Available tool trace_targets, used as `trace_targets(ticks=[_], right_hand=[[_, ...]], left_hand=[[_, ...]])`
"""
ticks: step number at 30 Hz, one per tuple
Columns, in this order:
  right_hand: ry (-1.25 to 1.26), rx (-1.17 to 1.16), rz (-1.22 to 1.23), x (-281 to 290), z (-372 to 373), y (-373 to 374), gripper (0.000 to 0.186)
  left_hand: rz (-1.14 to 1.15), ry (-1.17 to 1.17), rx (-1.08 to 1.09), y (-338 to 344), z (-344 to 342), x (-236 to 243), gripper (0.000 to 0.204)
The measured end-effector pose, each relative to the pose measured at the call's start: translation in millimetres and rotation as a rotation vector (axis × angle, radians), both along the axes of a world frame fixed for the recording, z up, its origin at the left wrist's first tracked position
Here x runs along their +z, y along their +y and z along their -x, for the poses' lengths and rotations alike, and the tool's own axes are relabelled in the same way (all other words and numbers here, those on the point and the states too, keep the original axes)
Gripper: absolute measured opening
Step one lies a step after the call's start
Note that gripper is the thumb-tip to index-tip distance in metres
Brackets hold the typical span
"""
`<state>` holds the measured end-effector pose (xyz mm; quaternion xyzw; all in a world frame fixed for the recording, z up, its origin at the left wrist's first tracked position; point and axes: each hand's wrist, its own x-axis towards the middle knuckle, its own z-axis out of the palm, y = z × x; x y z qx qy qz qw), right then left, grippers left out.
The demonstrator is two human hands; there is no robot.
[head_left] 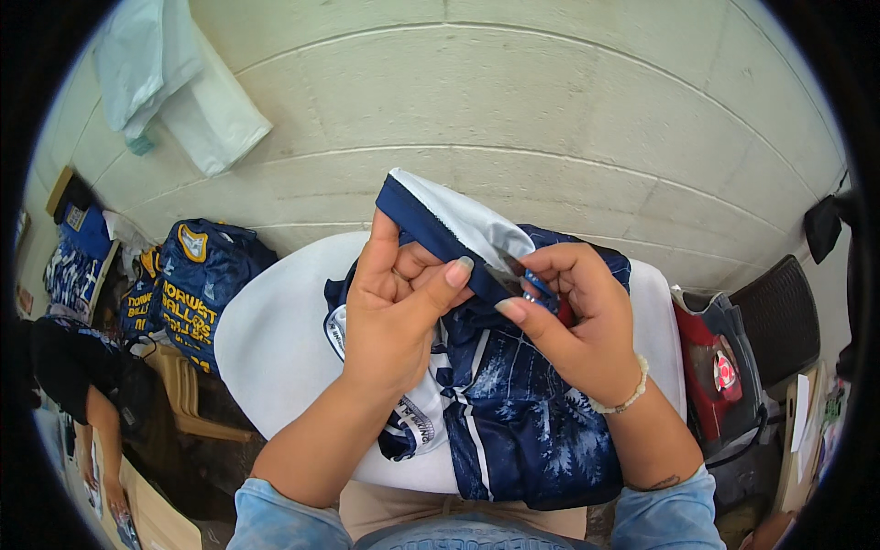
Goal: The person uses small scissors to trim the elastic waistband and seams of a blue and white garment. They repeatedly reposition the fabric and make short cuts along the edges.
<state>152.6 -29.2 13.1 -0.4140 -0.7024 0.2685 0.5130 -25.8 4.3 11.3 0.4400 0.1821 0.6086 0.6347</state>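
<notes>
My left hand (390, 298) pinches the navy band (422, 218) of a garment between thumb and fingers, raised so the white inner side (467, 215) shows. In my right hand (591, 316) are small thread snips with blue handles (543, 293); their grey blades lie against the band's right end, and the fingers partly cover them. Whether the blades touch a thread is too small to tell. The rest of the garment, navy with a pale tree pattern (541, 431), spreads over a white seat (266, 316) in front of me. A white printed strip (426, 403) lies at its left.
Stuffed navy bags with yellow lettering (206, 284) stand to the left. Below them, a co-worker's arm (105, 431) reaches over a board. A red and grey bag (710, 367) and a black chair back (779, 312) are at right. A pale block wall (550, 110) rises behind.
</notes>
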Motion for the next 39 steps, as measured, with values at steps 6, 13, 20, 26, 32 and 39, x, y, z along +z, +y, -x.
trace_targets(ticks=[6,13,20,26,32,39], right_hand=[[-0.008,-0.056,0.009,4.3,-0.3,-2.5,0.038],[-0.049,-0.08,-0.093,4.8,0.7,-2.7,0.034],[-0.007,-0.09,-0.162,2.6,1.7,-0.4,0.034],[-0.03,-0.081,-0.133,3.8,0.8,-2.0,0.03],[0.027,-0.091,-0.11,1.8,3.9,0.1,0.025],[-0.048,-0.068,0.002,7.5,1.8,-4.1,0.022]], left_hand=[[-0.041,0.015,-0.077,-0.7,1.3,-0.8,0.076],[-0.091,-0.012,-0.128,0.6,3.0,-4.4,0.075],[-0.082,-0.008,-0.106,-1.5,0.7,-5.7,0.074],[-0.083,-0.005,-0.129,-0.5,2.8,-5.8,0.074],[-0.084,0.01,-0.106,-1.1,1.6,-5.9,0.073],[-0.065,0.021,-0.09,-2.2,0.4,-4.4,0.072]])
